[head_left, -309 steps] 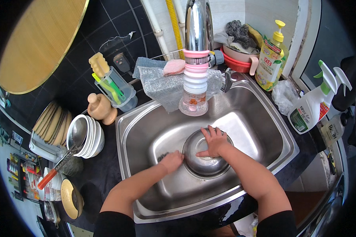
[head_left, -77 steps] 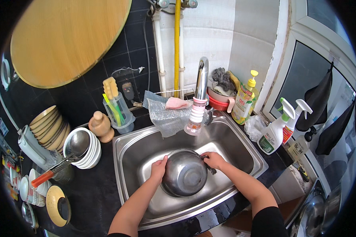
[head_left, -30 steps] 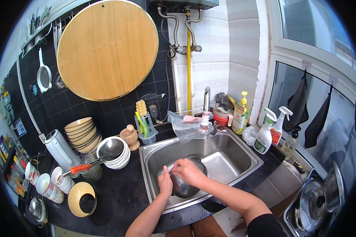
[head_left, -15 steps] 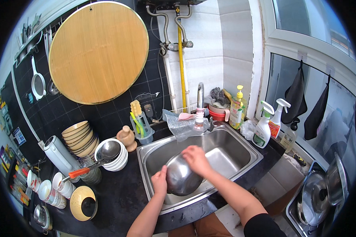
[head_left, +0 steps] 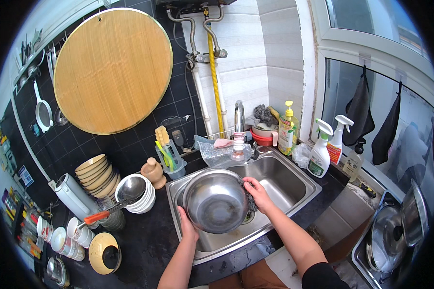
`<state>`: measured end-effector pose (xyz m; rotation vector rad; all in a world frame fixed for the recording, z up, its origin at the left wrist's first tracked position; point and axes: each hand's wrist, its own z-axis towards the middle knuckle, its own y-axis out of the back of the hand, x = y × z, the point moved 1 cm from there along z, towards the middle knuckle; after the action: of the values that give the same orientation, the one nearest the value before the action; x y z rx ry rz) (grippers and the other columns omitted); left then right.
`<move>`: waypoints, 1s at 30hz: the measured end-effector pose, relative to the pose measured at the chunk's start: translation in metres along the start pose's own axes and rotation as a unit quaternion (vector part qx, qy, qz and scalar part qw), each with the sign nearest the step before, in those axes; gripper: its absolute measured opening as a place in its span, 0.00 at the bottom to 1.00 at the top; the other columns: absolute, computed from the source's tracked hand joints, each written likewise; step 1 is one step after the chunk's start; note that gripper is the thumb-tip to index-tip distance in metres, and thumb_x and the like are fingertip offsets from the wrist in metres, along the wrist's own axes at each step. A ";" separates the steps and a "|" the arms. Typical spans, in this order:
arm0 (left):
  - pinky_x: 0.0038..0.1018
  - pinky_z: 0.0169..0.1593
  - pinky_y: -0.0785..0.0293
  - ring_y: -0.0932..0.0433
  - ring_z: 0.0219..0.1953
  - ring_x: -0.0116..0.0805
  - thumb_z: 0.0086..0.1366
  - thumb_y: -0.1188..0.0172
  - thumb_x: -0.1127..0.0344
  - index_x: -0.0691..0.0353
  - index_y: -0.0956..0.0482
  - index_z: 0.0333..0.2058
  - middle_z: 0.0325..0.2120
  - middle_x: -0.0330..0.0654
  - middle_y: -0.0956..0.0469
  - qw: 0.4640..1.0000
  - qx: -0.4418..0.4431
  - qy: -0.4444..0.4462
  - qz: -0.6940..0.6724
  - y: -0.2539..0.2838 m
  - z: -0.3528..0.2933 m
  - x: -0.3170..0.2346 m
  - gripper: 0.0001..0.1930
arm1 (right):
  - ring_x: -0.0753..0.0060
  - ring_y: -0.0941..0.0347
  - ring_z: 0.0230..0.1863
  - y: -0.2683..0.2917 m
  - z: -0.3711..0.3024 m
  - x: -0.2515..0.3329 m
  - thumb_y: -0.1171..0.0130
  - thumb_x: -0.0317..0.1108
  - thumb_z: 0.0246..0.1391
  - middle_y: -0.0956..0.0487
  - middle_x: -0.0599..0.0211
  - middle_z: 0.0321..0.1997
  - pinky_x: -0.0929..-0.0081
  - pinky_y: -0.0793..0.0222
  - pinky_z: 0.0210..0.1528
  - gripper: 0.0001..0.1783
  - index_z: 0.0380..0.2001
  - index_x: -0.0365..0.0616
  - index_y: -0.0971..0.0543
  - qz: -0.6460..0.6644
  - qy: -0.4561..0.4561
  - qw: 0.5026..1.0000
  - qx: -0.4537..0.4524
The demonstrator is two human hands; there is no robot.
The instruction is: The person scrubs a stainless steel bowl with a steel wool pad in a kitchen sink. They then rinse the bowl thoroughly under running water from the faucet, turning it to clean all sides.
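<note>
A wide stainless steel bowl (head_left: 216,198) is tilted over the left part of the metal sink (head_left: 294,207), its dull inside facing me. My left hand (head_left: 188,225) grips its lower left side, fingers partly hidden behind the bowl. At the right rim, my right hand (head_left: 257,193) has its fingers closed round a dark, wiry scouring pad (head_left: 251,202), pressed against the bowl's edge. The chrome faucet (head_left: 239,118) stands behind the bowl; I see no water running from it.
Stacked white bowls (head_left: 142,198) with a ladle (head_left: 130,190) on top, a wooden mortar (head_left: 153,172) and a utensil holder (head_left: 172,164) stand left of the sink. Spray bottles (head_left: 319,156) and a yellow pump bottle (head_left: 288,132) line the right side. Lidded pans (head_left: 386,238) lie at far right.
The bowl has turned from showing its outside to showing its inside. My right hand has moved from the bowl's top to its right rim, and the dark scouring pad now shows.
</note>
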<state>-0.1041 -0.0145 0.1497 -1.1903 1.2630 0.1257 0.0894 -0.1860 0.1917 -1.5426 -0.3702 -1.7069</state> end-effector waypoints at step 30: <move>0.24 0.28 0.40 0.41 0.23 0.22 0.66 0.55 0.49 0.67 0.32 0.17 0.16 0.31 0.36 0.921 -0.062 -0.111 0.368 -0.022 0.025 0.037 0.26 | 0.55 0.28 0.31 -0.057 0.056 -0.016 0.38 0.30 0.36 0.26 0.57 0.28 0.65 0.30 0.37 0.05 0.23 0.46 0.19 -0.577 0.188 0.794 0.016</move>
<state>-0.0591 -0.0246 0.1298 -0.7206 1.4541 0.8808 0.0873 -0.1056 0.2048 -0.8559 -1.3008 -2.8151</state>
